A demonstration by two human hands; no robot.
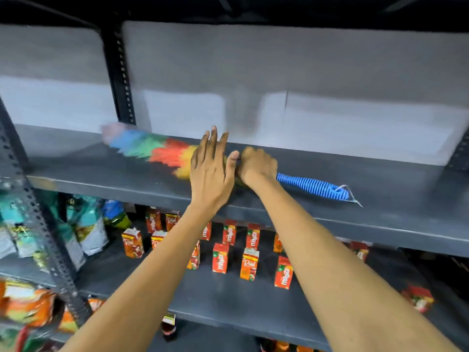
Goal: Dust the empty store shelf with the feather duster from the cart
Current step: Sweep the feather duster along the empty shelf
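Both forearms fill the foreground, reaching up and forward over the stocked lower shelf with its red juice cartons. My right hand is closed in a fist around the feather duster, gripping high on the stem just where the plumes begin; the blue ribbed handle trails free behind the fist, out to the right. My left hand is flat, fingers extended and close together, hovering just beside the fist at the yellow base of the feathers; whether it touches them I cannot tell. The duster lies on the empty shelf, long axis roughly left to right, blurred tip far left near the upright post. I judge the coming sweep belongs to the right hand, working along that axis.
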